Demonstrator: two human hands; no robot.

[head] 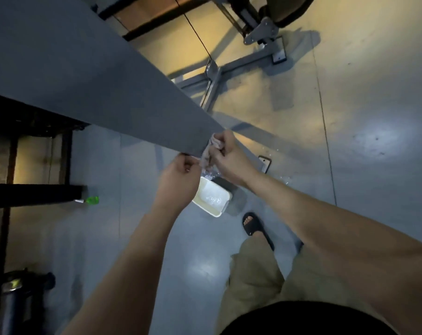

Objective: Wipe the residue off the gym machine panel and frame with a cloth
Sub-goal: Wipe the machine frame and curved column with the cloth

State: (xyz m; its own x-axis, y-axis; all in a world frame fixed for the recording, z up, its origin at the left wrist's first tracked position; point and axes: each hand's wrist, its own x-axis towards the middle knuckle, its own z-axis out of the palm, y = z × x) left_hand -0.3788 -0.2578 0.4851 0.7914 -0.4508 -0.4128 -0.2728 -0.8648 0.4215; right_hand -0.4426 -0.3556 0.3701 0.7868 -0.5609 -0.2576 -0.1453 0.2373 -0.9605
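Head view, cloth (pixel 206 155) mostly hidden, panel (pixel 84 81) cropped

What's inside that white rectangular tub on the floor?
The white rectangular tub holds what looks like shallow water, glinting. The left hand hides part of its edge, and the pale cloth hangs above it.

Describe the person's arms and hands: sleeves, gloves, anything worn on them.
The left arm and right arm are bare as far as the picture shows, with no sleeve in view. The left hand and right hand wear no gloves, and no watch or band shows at either wrist.
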